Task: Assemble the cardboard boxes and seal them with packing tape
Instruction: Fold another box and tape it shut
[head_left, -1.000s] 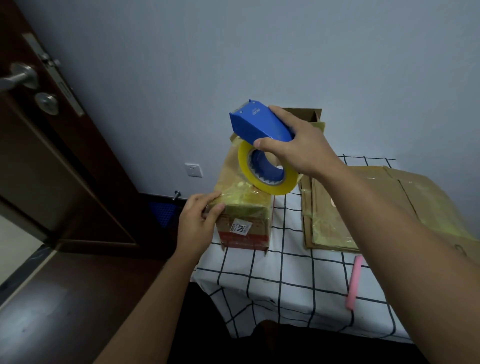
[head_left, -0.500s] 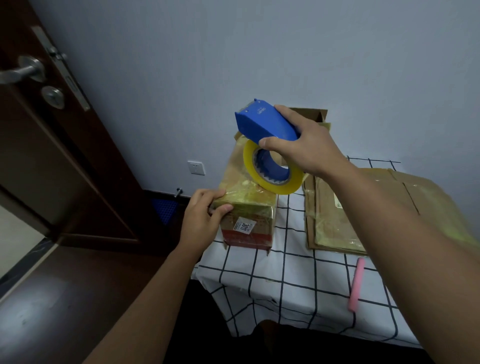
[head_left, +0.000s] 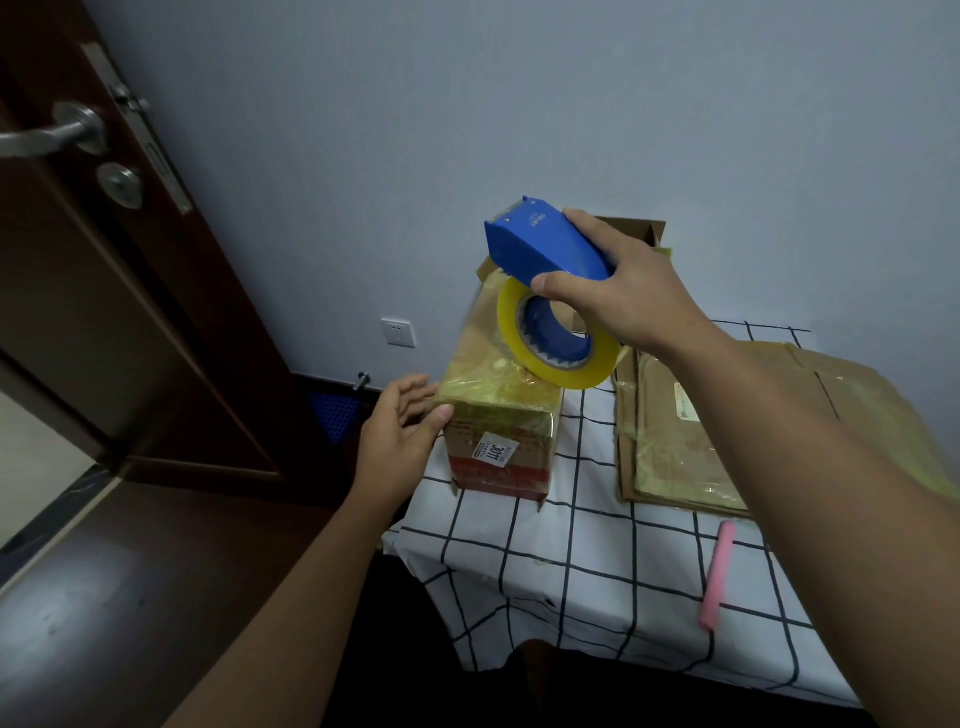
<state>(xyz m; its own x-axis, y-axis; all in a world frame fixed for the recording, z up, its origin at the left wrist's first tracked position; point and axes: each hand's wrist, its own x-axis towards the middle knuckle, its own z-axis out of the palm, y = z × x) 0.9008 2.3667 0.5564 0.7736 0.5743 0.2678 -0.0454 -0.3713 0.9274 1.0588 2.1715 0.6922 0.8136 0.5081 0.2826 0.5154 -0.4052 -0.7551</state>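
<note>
A small cardboard box stands at the table's left edge, its top covered in yellowish tape and a white label on its near face. My left hand rests against the box's near left corner, fingers fairly straight, thumb on the front face. My right hand grips a blue tape dispenser with a yellow roll of tape, held just above the box top. A clear strip of tape runs from the roll down to the box.
Flattened cardboard boxes lie stacked at the right on the grid-patterned tablecloth. A pink cutter lies near the front right. A dark door stands open at the left. An open box sits behind by the wall.
My left hand has loosened on the box corner, its fingers straighter than before. The dispenser has stayed above the box top; the camera has shifted slightly.
</note>
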